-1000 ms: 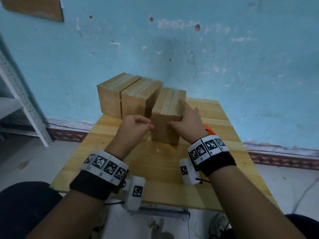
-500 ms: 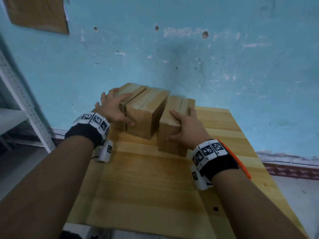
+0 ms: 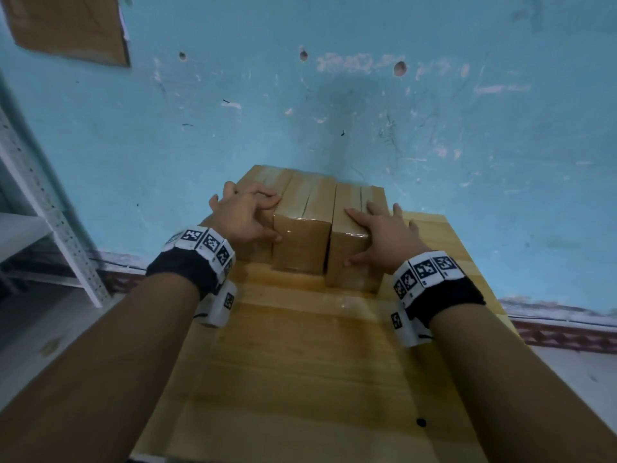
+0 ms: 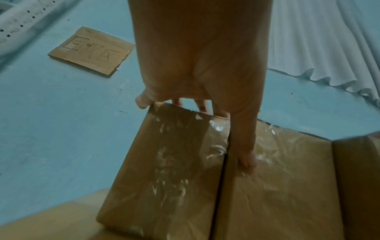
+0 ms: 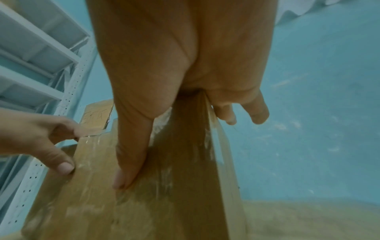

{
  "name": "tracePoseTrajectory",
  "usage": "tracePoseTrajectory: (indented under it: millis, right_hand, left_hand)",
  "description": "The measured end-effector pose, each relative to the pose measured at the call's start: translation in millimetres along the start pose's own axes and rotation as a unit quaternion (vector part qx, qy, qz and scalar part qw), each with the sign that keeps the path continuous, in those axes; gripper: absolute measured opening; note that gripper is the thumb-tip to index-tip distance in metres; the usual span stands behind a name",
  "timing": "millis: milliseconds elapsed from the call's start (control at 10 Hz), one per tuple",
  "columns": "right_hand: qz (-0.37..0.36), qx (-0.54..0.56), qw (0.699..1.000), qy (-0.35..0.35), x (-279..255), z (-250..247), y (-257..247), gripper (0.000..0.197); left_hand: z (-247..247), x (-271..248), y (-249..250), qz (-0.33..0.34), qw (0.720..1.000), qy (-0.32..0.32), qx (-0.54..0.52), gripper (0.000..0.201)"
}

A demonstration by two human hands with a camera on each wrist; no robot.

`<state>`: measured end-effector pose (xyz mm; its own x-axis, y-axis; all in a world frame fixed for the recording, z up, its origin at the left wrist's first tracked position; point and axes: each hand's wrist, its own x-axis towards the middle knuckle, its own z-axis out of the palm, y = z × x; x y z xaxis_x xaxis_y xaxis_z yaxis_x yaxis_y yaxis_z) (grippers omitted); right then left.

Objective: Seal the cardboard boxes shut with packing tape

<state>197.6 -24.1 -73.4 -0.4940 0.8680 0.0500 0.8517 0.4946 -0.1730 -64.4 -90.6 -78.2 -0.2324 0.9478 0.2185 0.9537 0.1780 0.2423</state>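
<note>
Nearest me, bare worktop runs up to both wrists. My left hand grasps the left box: its fingers hook over the box's far top edge while the thumb lies along the gap beside the middle box. My right hand grasps the right box, thumb on the near face and fingers spread across the top, two of them reaching past its outer side. The three boxes stand in a row between and under my hands, just beside one another, with clear tape glinting on their faces (creased in places). Beyond the fingertips is the blue wall; past my left hand stands a metal shelf, and a cardboard sign hangs higher up.
</note>
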Motion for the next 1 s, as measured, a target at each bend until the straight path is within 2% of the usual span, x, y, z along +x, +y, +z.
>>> tracePoseTrajectory:
  millis: [100,400,500,600,700,800,900,1000]
  right_hand:
    - [-0.008,-0.043,0.999,-0.015,3.9,-5.1,2.5,0.101]
    - [-0.041,-0.053,0.997,-0.032,11.4,-7.6,10.1,0.104]
    - [-0.048,-0.052,0.997,-0.041,11.0,-7.8,13.4,0.102]
    - [-0.033,-0.058,0.997,-0.038,3.9,-14.3,14.2,0.100]
    - [-0.023,0.028,0.999,-0.023,-3.1,-19.6,14.1,0.106]
    - [-0.012,0.080,0.997,-0.009,-11.6,-22.3,13.3,0.094]
    - [0.007,0.032,0.999,0.042,-23.2,-32.4,13.5,0.075]
    - [0.042,-0.006,0.995,0.093,-36.4,-45.0,13.5,0.069]
  left_hand:
    - [11.6,-0.7,5.2,0.014,0.999,0.011,-0.041,0.090]
    - [13.8,-9.6,9.5,0.021,0.996,0.044,-0.070,0.083]
    - [11.5,-14.0,9.4,0.025,0.993,0.067,-0.092,0.073]
    - [-1.5,-15.8,15.0,-0.011,0.993,0.071,-0.093,0.057]
    - [-12.6,-12.9,20.5,-0.008,0.998,0.031,-0.050,0.051]
    - [-23.1,-15.9,29.1,0.040,0.999,-0.011,-0.022,0.051]
    - [-35.0,-23.6,41.4,0.070,0.997,0.013,-0.003,0.054]
    - [-45.4,-32.6,50.4,0.030,0.997,0.069,0.014,0.049]
